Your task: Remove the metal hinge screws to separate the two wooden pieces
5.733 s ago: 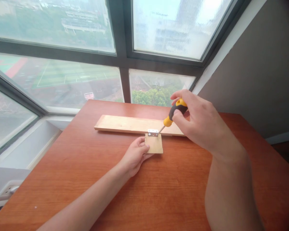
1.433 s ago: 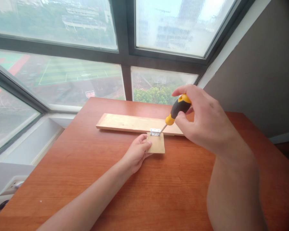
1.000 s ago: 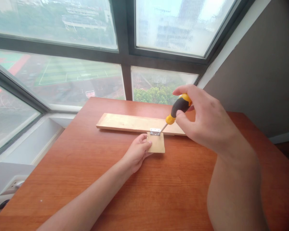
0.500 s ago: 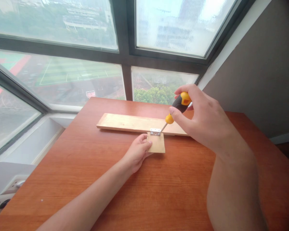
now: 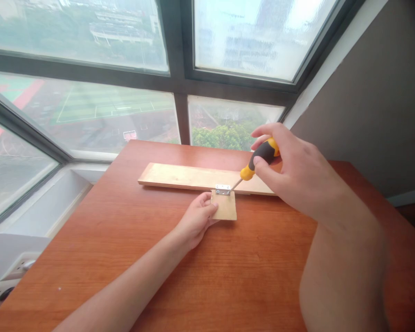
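My left hand (image 5: 202, 216) pinches the left edge of a small square wooden board (image 5: 224, 207), thumb on top and the other fingers partly hidden beneath. A silver metal hinge (image 5: 223, 189) lies along the board's far edge. My right hand (image 5: 290, 170) is closed around the black and yellow handle of a screwdriver (image 5: 261, 156). The tool leans to the right, and its tip meets the right side of the hinge. Whether a screw sits under the tip is too small to tell. Behind the hinge lies a long pale wooden plank (image 5: 183, 176), its right end hidden by my right hand.
Everything rests on a reddish-brown wooden table (image 5: 124, 249). Large windows with dark frames (image 5: 178, 83) stand past its far edge. A grey wall (image 5: 376, 106) rises at the right. Wall sockets (image 5: 3, 290) show at the lower left.
My right hand and the screwdriver handle have shifted slightly right and down, so the screwdriver leans lower. Its tip stays at the hinge. My left hand and the small board have barely moved.
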Action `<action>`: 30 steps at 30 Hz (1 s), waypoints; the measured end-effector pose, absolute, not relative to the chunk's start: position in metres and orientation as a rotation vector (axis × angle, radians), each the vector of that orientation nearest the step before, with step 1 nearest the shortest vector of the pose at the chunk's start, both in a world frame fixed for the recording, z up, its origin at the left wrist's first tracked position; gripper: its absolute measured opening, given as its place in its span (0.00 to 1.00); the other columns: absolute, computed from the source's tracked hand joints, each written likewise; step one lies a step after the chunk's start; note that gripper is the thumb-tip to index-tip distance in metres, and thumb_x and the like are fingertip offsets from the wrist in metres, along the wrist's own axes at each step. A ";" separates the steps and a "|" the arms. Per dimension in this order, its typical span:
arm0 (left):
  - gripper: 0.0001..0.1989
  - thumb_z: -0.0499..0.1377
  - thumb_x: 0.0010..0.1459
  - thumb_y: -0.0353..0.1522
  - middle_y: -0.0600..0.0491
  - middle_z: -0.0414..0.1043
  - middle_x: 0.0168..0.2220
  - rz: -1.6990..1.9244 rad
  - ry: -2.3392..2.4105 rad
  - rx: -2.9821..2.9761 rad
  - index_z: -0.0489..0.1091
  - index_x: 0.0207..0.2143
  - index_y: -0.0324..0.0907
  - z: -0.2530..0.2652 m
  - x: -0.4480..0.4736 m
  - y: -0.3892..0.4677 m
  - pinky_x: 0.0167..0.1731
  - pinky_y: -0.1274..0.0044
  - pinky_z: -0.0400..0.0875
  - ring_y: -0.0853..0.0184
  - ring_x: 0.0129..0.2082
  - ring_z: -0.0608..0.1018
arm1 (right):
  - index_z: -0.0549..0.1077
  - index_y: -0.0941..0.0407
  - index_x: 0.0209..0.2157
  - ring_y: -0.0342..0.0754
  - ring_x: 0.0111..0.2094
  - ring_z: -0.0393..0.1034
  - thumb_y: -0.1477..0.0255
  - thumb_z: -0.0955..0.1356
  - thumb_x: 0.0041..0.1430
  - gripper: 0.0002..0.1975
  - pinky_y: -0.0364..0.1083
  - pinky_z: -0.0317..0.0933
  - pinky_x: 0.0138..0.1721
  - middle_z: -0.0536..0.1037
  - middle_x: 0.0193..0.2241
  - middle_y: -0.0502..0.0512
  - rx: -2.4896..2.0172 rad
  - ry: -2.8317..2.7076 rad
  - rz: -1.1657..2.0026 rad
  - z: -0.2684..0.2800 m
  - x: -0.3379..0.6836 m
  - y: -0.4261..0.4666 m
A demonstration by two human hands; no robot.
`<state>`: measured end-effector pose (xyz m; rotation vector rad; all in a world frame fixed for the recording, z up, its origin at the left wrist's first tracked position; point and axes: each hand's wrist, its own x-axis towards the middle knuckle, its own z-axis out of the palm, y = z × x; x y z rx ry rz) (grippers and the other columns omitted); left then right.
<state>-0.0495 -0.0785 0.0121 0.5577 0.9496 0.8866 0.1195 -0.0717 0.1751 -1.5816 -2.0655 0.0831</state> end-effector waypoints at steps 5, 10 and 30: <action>0.09 0.57 0.58 0.24 0.45 0.77 0.42 0.884 0.959 0.566 0.66 0.42 0.39 0.013 -0.050 -0.078 0.37 0.75 0.76 0.66 0.36 0.80 | 0.68 0.52 0.50 0.47 0.33 0.71 0.73 0.66 0.55 0.19 0.46 0.61 0.34 0.78 0.39 0.52 -1.581 -2.074 0.051 0.177 0.121 -0.073; 0.09 0.57 0.58 0.23 0.45 0.76 0.42 0.882 0.963 0.566 0.66 0.43 0.39 0.017 -0.049 -0.079 0.38 0.76 0.76 0.67 0.37 0.80 | 0.72 0.51 0.44 0.49 0.31 0.71 0.64 0.67 0.58 0.13 0.48 0.59 0.32 0.78 0.33 0.51 -1.629 -2.005 -0.077 0.174 0.119 -0.070; 0.08 0.57 0.58 0.24 0.45 0.76 0.42 0.884 0.963 0.562 0.67 0.41 0.38 0.020 -0.050 -0.080 0.38 0.76 0.77 0.66 0.38 0.80 | 0.71 0.52 0.39 0.50 0.29 0.68 0.64 0.66 0.57 0.10 0.50 0.59 0.33 0.75 0.28 0.51 -1.691 -1.903 -0.207 0.169 0.114 -0.064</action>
